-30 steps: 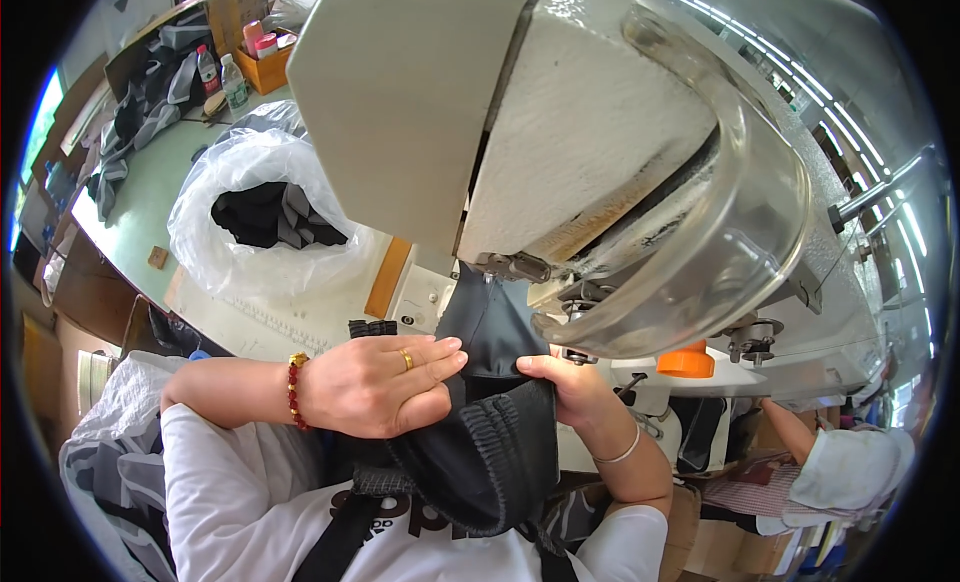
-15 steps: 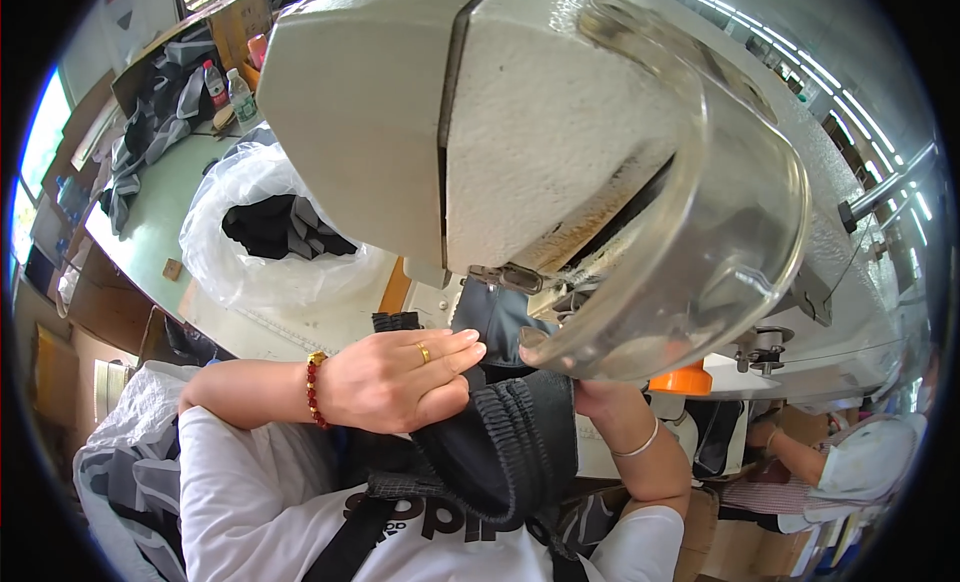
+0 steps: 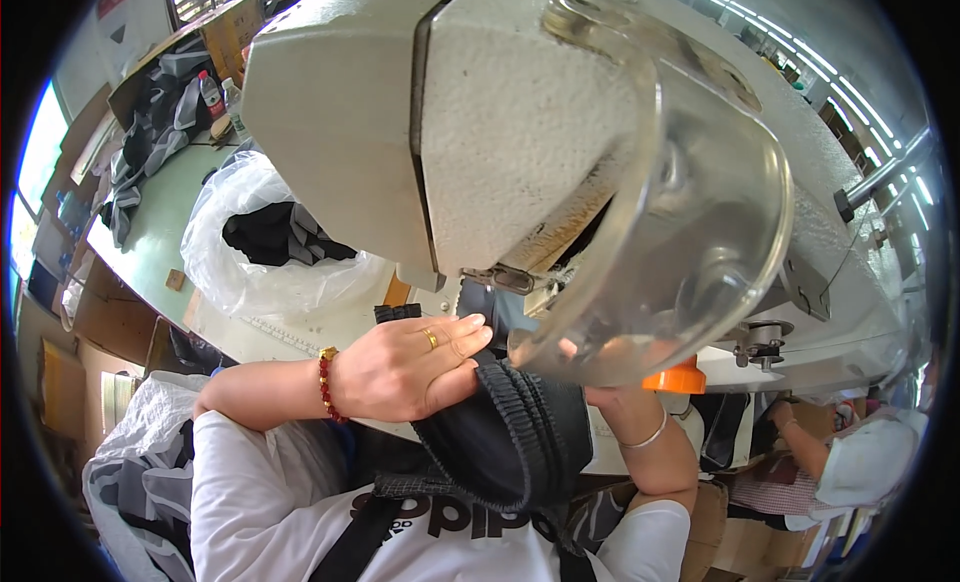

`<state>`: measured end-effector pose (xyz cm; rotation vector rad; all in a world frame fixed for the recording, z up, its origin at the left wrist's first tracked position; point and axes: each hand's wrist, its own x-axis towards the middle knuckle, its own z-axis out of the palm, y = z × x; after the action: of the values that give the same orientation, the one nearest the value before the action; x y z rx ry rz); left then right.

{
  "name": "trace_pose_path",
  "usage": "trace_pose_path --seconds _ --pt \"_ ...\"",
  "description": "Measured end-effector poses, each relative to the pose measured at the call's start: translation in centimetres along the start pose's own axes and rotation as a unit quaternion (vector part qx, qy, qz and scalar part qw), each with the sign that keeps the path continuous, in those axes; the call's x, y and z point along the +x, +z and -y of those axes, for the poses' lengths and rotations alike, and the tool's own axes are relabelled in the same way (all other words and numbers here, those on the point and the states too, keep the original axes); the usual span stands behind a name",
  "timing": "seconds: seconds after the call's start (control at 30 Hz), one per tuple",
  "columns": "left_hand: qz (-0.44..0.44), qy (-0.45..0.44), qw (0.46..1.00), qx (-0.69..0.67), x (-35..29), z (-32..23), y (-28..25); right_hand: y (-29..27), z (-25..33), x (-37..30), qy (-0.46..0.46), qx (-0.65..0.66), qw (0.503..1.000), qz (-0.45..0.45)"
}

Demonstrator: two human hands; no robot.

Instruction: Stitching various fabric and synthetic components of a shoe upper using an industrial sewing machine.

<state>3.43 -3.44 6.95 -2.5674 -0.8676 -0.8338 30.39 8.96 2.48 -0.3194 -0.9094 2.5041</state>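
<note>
A black fabric piece with a gathered elastic band [image 3: 525,437] hangs over the near edge of the sewing machine's bed. Its smooth dark part [image 3: 478,302] runs up under the sewing machine head [image 3: 525,152]. My left hand [image 3: 400,370] lies palm down on the fabric, fingers stretched toward the needle area and thumb resting along the near side. My right hand [image 3: 603,392] is at the fabric's right side, its fingers mostly behind the clear plastic guard [image 3: 705,272]; blurred fingertips show through. Whether they grip the fabric is hidden, as is the needle.
A white plastic bag [image 3: 225,267] of black and grey cloth stands left of the machine. Bottles [image 3: 210,97] and more cloth [image 3: 150,132] lie farther back. An orange cap-like part [image 3: 677,377] sits right of the guard. Another person's arm [image 3: 805,442] shows at the right.
The view has shifted slightly. My left hand has slid a little up along the fabric, and the banded part has turned a little between my hands.
</note>
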Motion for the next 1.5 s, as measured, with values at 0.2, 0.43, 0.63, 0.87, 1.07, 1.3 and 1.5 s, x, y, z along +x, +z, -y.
trace_pose_path --seconds 0.2,0.43,0.63,0.87,1.07,1.3,1.5 --pt "-0.122 -0.184 0.933 -0.285 -2.0 0.7 2.8 -2.9 -0.1 1.0 0.012 -0.053 0.998 -0.024" --pt "-0.193 -0.431 0.621 -0.625 -2.9 -0.3 4.4 -0.6 2.5 0.4 -0.061 -0.291 0.942 -0.157" --pt "-0.054 -0.434 0.658 -0.614 -2.9 0.9 2.8 2.8 4.1 0.7 -0.079 -0.686 0.682 -0.240" --pt "-0.026 -0.391 0.702 -0.595 -1.8 0.2 3.6 11.7 2.7 -6.0 -0.320 -0.830 0.427 -0.162" --pt "-0.084 -0.367 0.732 -0.568 -1.7 0.0 5.5 16.6 -6.2 -9.2 -0.357 -0.801 0.473 0.085" --pt "-0.132 -0.404 0.646 -0.635 -2.2 -0.6 5.8 12.3 -6.4 -4.8 -0.157 -0.964 0.160 -0.143" --pt "-0.135 -0.402 0.700 -0.574 -1.7 -0.7 5.2 12.0 -7.5 -4.1 -0.194 -0.927 0.296 -0.125"
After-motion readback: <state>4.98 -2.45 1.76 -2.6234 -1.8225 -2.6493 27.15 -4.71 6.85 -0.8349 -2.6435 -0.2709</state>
